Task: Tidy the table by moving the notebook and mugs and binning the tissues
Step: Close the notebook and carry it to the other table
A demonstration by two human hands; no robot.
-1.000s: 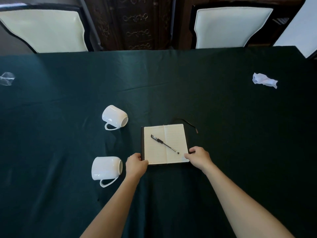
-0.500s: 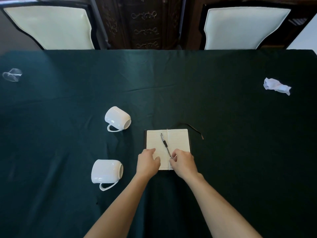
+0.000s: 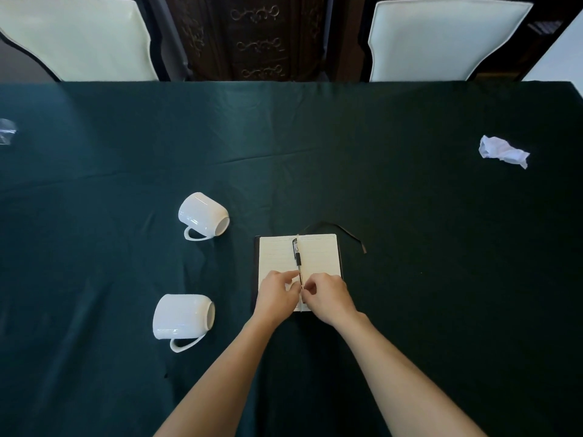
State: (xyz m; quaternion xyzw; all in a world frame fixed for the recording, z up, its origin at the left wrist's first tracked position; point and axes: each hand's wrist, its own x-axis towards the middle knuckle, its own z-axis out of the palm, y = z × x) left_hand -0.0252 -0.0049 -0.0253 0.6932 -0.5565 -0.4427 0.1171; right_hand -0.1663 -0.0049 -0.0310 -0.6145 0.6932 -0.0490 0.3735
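Observation:
An open lined notebook (image 3: 277,255) lies flat in the middle of the table. A black pen (image 3: 297,257) lies straight along its centre fold. My left hand (image 3: 276,296) rests on the lower left page. My right hand (image 3: 329,298) rests on the lower right page. Fingertips of both hands pinch the pen's lower end. Two white mugs lie on their sides to the left, one farther away (image 3: 202,216) and one nearer (image 3: 179,316). A crumpled white tissue (image 3: 501,151) sits far right. A pale crumpled piece (image 3: 6,130) shows at the left edge.
A dark green cloth (image 3: 410,247) covers the table. The notebook's black ribbon (image 3: 345,231) trails to its upper right. Two cream chairs, one on the left (image 3: 79,39) and one on the right (image 3: 441,39), stand at the far edge, with a dark carved cabinet (image 3: 258,36) between them.
My hands moved from the notebook's lower corners to its middle. The pen turned from lying diagonally on the pages to lying along the fold, its lower end now between my fingers.

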